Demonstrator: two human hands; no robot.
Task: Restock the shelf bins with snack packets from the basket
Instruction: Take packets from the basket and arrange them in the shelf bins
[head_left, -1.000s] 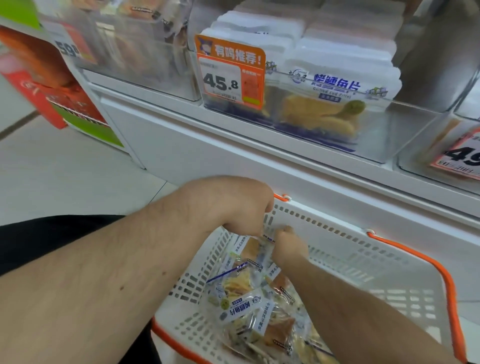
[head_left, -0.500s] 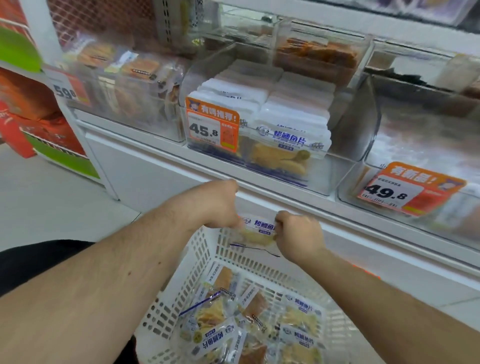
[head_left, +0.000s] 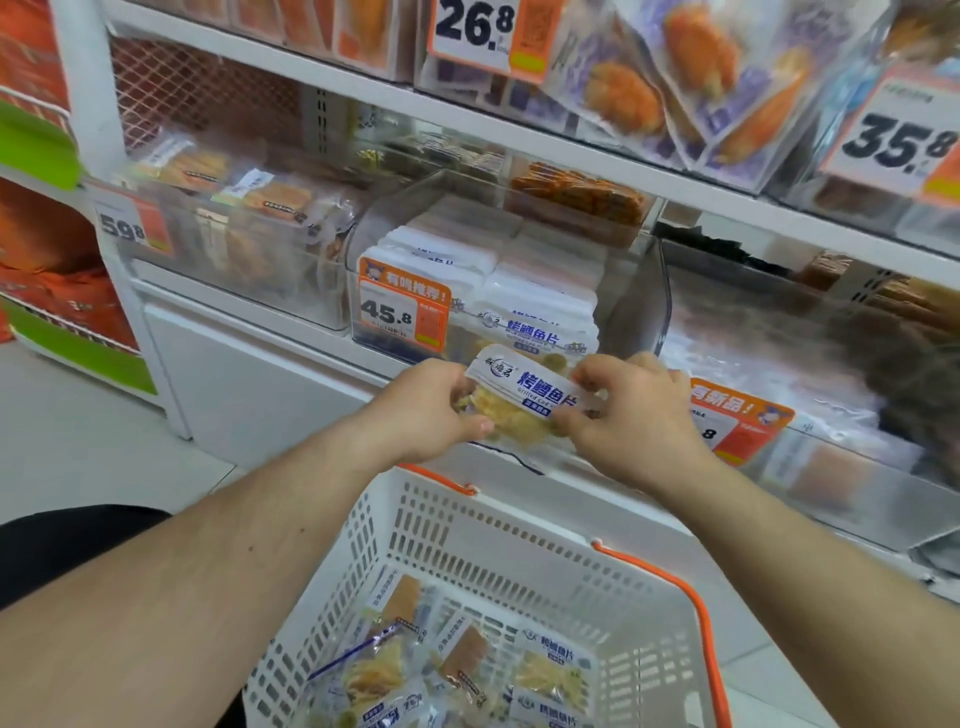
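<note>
- The snack packet (head_left: 524, 397) is held up in the air between both hands, in front of the lower edge of the clear bin (head_left: 631, 291) that carries the 45.8 price tag (head_left: 402, 309), and well above the basket (head_left: 519, 525).
- Its long axis runs left to right, tilted so the right end sits lower; the printed white header faces the camera and the clear part below shows pale yellow flakes.
- The left hand (head_left: 431, 410) pinches the packet's left end, thumb under and fingers curled over the top edge.
- The right hand (head_left: 631, 410) pinches the right end, fingers bent round the header strip.
- The bin's open top lies up and away from the fingers, beyond the packet; both hands look about equally near, so I judge the packet must rise and go forward over the front wall.
- The packet is thin, glossy, crinkly film, likely limp, so a two-ended hold keeps it flat.
- The bin is stiff transparent plastic, already holding neat upright rows of matching white-topped packets.
- The basket is white slotted plastic with orange handles, holding more packets in a loose pile at its bottom.
- Neighbouring bins left and right hold other wrapped snacks.
</note>
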